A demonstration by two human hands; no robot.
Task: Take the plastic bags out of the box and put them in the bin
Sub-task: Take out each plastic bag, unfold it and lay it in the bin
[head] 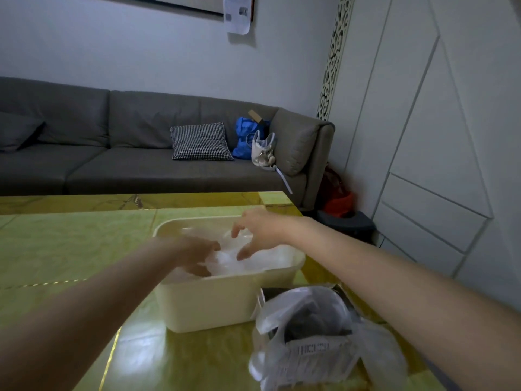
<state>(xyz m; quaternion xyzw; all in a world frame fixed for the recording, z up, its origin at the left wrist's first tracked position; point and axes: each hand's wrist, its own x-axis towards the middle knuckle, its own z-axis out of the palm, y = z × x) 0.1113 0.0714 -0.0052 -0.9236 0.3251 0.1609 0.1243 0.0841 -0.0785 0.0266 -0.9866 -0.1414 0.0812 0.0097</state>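
A cream plastic box stands on the green table, with crumpled clear plastic bags inside. My left hand reaches into the box from the left, its thumb and fingers curled round a clump of the bags. My right hand hovers over the box's far side with fingers spread and bent downward, the fingertips just touching the plastic. The bin, a small slatted basket lined with a white plastic bag, stands right of the box at the table's near edge.
The glossy green and gold table stretches to the left. Behind it is a grey sofa with a checked cushion, a blue bag and a white bag. White cabinet panels fill the right side, with a dark bin on the floor.
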